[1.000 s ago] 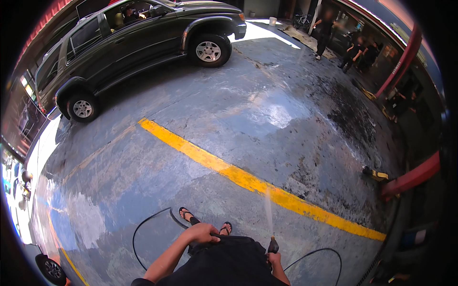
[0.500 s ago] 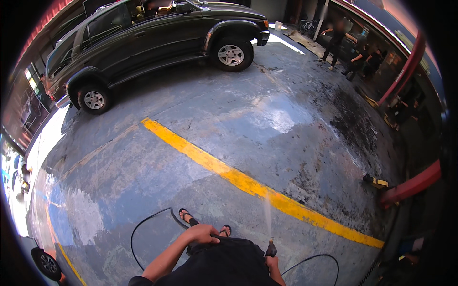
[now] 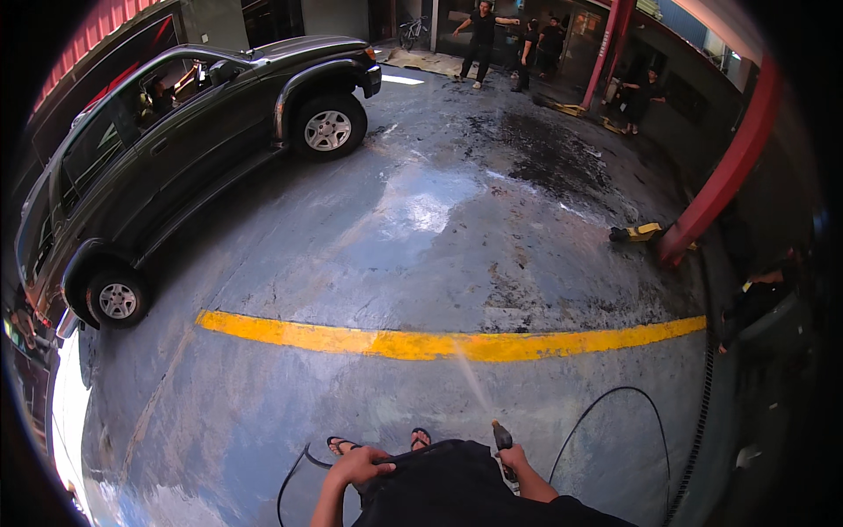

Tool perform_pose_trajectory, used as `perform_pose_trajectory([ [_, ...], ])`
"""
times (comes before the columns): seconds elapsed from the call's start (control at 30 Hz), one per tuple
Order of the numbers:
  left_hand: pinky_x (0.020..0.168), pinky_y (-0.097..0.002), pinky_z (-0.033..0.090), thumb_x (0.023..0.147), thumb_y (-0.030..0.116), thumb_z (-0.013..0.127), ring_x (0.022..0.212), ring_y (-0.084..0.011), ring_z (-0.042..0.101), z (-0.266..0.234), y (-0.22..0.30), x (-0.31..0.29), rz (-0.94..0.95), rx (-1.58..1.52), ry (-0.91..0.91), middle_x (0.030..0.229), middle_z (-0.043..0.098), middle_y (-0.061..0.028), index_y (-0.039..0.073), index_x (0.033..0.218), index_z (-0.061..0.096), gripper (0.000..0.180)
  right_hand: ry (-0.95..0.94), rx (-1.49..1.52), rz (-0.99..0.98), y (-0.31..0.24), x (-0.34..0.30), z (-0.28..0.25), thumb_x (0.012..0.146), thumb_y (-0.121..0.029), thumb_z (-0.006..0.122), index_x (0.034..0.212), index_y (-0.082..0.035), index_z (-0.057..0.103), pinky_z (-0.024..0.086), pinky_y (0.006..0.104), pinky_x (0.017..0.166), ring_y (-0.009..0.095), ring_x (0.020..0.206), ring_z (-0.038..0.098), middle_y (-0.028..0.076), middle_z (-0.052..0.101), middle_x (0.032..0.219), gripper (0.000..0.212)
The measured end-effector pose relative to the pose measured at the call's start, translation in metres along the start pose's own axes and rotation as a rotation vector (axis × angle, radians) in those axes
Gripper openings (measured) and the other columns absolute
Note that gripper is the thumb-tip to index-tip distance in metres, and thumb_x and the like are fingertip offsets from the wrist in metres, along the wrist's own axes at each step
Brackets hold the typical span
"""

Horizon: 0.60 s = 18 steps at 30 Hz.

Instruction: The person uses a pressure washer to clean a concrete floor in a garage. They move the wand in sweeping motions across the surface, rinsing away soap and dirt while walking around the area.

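My right hand (image 3: 515, 460) is closed around a dark spray gun (image 3: 501, 436) with a brass-coloured tip, in front of my right hip. A thin water jet (image 3: 475, 385) leaves the tip and reaches the yellow floor line (image 3: 413, 344). At my waist, my left hand (image 3: 360, 465) is closed, its thumb and fingers pinching the edge of my black shirt (image 3: 430, 492). A black hose (image 3: 602, 400) arcs over the floor to my right. Another stretch of hose (image 3: 286, 479) curves by my left side and passes out of sight behind my left arm.
A dark SUV (image 3: 198, 149) stands at the far left with someone inside. A red post (image 3: 724, 180) rises at the right, beside a yellow-and-black floor piece (image 3: 637, 233). Several people, one with arms spread (image 3: 482, 39), stand at the back. A grated drain (image 3: 700, 413) runs along the right.
My view has turned right, so the SUV sits further left and the yellow line lies nearly level. The right hand still holds the spraying gun; the left stays at my waist.
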<state>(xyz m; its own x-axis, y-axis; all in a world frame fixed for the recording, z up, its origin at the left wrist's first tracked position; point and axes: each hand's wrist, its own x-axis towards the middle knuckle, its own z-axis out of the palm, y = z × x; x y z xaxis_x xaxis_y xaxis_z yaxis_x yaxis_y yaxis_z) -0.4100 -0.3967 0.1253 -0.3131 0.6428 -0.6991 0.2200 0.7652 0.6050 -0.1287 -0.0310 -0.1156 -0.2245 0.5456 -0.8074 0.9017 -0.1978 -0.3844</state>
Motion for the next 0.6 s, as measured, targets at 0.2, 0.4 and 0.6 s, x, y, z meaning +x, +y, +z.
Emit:
perform_pose_trajectory([
  [0.2,0.092,-0.0447,0.053,0.096,0.052,0.068,0.105,-0.0356,0.073,0.007,0.008,-0.003,0.048,0.039,0.015,0.103,0.078,-0.0167,0.012,0.119,0.077,0.047,0.007,-0.003,0.014,-0.005,-0.005,-0.008,0.082,-0.012,0.08,0.088,0.003,0.068,0.047,0.0417,0.046,0.024,0.048,0.061,0.012,0.063,0.064,0.02],
  [0.4,0.091,-0.0443,0.054,0.095,0.053,0.07,0.105,-0.0364,0.073,0.014,0.001,0.001,-0.014,0.013,0.075,0.105,0.078,-0.0183,0.012,0.121,0.077,0.05,-0.006,0.01,-0.013,-0.004,0.0,-0.006,0.084,-0.01,0.08,0.077,0.004,0.066,0.044,0.042,0.042,0.024,0.044,0.058,0.011,0.061,0.06,0.021],
  [0.6,0.092,-0.0438,0.054,0.094,0.053,0.07,0.105,-0.0364,0.073,0.031,0.002,0.006,-0.043,-0.04,0.104,0.106,0.078,-0.0192,0.012,0.122,0.077,0.05,-0.003,-0.008,-0.022,0.004,0.01,-0.013,0.084,-0.01,0.081,0.076,0.004,0.066,0.044,0.0413,0.041,0.023,0.044,0.06,0.011,0.062,0.059,0.022],
])
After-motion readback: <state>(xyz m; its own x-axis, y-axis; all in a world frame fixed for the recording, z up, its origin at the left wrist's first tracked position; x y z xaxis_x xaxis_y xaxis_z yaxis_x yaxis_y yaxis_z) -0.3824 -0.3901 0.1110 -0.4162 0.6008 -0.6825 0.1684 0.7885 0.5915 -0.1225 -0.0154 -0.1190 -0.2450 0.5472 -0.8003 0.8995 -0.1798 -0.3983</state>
